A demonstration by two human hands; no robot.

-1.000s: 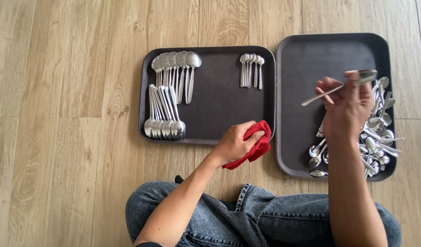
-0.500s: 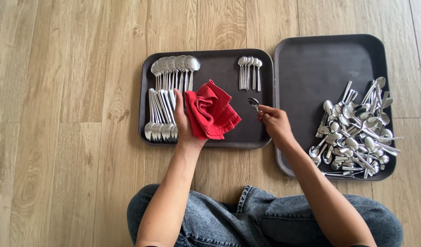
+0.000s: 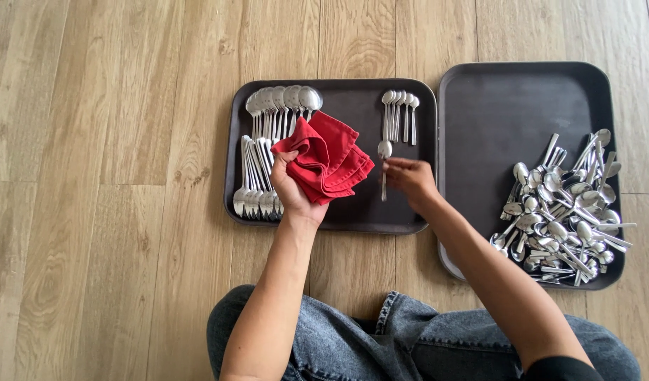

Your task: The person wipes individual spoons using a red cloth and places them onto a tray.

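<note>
My left hand (image 3: 293, 189) grips a crumpled red cloth (image 3: 328, 156) above the middle of the left dark tray (image 3: 353, 212). My right hand (image 3: 411, 180) pinches a small silver spoon (image 3: 384, 159) by its handle, bowl pointing away from me, just below a row of small spoons (image 3: 399, 113) at the tray's far right. Large spoons (image 3: 282, 104) lie in a row at the tray's far left, and a second row of cutlery (image 3: 257, 180) lies under them beside my left wrist.
The right dark tray (image 3: 508, 106) holds a loose heap of mixed silver cutlery (image 3: 564, 204) at its near right. Both trays rest on a wooden plank floor (image 3: 113, 176). My jeans-clad legs (image 3: 367, 339) are at the bottom.
My right hand carried a spoon from the heap on the right tray over to the left tray. My left hand lifted the red cloth from the tray's near edge to its middle.
</note>
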